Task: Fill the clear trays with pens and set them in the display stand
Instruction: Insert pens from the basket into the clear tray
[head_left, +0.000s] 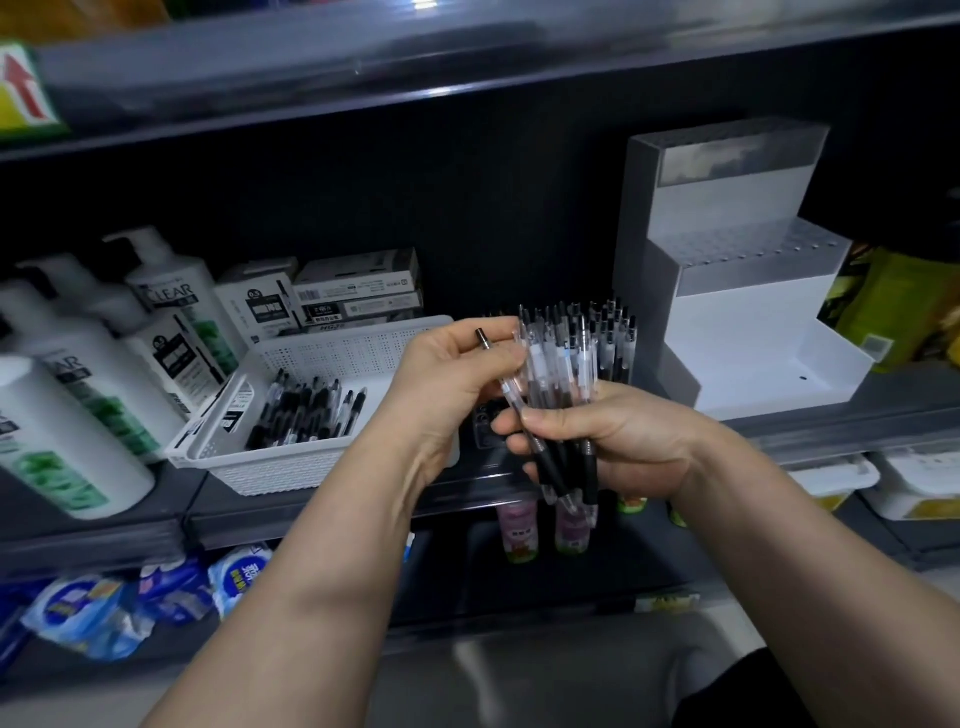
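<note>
Grips a bundle of pens (558, 374) in the right hand (618, 441), just right of frame centre, fingers curled round the dark rubber sleeves, clear barrels fanning upward. Pinches a single pen (484, 341) between thumb and fingertips of the left hand (457, 374), touching the bundle's left edge, dark tip poking out above the knuckles.

Shows standing pens (613, 332) directly behind the bundle, probably already in a clear tray; cannot make out the tray's walls. Places the white basket (332, 353) at centre left, with loose pens (306, 410) lying in it, and the stepped display stand (748, 332) at right of frame, well apart from both hands.

Judged to be the gathering stage, with loading not yet begun.

For a clean result:
- Slide the single pen in alongside the others, same end up.
- Tap or nudge the ends level before loading.
- Keep the right-hand hold low on the sleeves, leaving the upper ends free to be squared.
- Loosen only once the bundle is upright in a tray; otherwise risks a splayed fan and slipping barrels.
</note>
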